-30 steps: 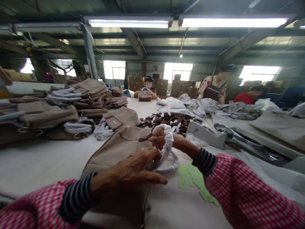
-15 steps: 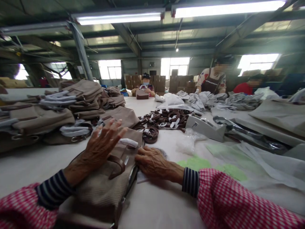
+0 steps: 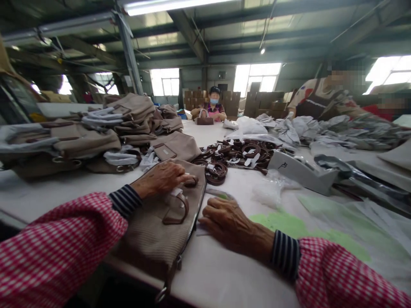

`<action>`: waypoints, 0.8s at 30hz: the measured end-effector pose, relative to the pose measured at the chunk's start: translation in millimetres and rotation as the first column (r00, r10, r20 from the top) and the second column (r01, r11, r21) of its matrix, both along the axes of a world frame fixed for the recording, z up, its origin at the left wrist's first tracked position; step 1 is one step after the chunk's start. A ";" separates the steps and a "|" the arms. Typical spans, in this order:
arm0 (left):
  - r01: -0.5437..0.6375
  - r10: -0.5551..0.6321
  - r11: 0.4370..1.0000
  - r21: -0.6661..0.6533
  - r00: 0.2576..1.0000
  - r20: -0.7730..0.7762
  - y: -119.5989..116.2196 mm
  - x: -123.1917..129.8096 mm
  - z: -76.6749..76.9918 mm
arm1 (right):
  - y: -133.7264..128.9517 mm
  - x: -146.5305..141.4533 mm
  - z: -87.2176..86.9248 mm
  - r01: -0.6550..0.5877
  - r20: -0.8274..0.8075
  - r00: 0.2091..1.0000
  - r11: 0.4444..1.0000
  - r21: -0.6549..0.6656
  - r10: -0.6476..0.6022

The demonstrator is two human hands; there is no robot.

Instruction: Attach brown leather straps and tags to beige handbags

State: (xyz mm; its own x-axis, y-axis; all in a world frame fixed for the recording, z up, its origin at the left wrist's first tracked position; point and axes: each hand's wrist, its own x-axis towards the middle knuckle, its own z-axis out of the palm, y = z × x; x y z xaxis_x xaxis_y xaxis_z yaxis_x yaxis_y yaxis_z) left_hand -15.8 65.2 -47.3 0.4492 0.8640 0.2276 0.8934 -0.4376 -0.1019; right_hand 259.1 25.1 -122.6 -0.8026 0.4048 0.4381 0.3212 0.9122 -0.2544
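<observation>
A taupe handbag point(image 3: 150, 231) with ribbed fabric, brown handles and a zipped edge lies flat in front of me. My left hand point(image 3: 168, 177) is closed over its upper part, fingers bent at a handle point(image 3: 185, 209) partly wrapped in white. Just right of the zipper, my right hand point(image 3: 227, 222) rests low on the table with its fingers curled. Beneath and beside those fingers are a thin pale sheet and a clear piece; what the fingertips grip is hidden.
Taupe bags point(image 3: 86, 141) are piled at left. Coiled brown straps point(image 3: 244, 152) lie ahead, beside a grey tape dispenser point(image 3: 302, 171). Clear plastic point(image 3: 272, 190) and green paper pieces point(image 3: 282, 222) are at right. Co-workers sit or stand across the table.
My left hand has gone from spread fingers above the bag to closed at its handle. My right hand has come away from the bag's edge, slightly right. The view has turned.
</observation>
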 end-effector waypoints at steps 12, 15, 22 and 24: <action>-0.283 0.293 0.953 0.111 0.952 -0.093 -27.2 0.0 -3.7 | -0.9 69.4 24.1 0.239 0.264 0.945 0.957 -0.164 -0.191; -0.209 0.250 0.941 0.265 0.960 -0.128 -35.2 -0.3 -22.6 | -4.8 61.4 22.7 0.143 0.337 0.934 0.989 -0.042 -0.121; 0.528 -0.467 0.806 0.268 0.845 -0.260 -34.4 3.8 -27.8 | -1.9 30.7 30.7 -0.122 0.375 0.927 0.942 0.313 -0.004; 0.557 -0.544 0.814 0.166 0.830 -0.119 -30.2 4.6 -25.5 | 6.1 21.2 29.9 -0.178 0.391 0.917 0.957 0.228 0.077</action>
State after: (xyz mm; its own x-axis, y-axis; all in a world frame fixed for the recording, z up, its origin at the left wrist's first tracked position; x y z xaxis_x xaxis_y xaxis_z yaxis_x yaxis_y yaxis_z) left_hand -11.2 35.1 -72.8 0.8557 0.4119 0.3132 0.4974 -0.8215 -0.2788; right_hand 280.3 31.2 -92.7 -0.9644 0.2037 0.1687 0.2233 0.9689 0.1065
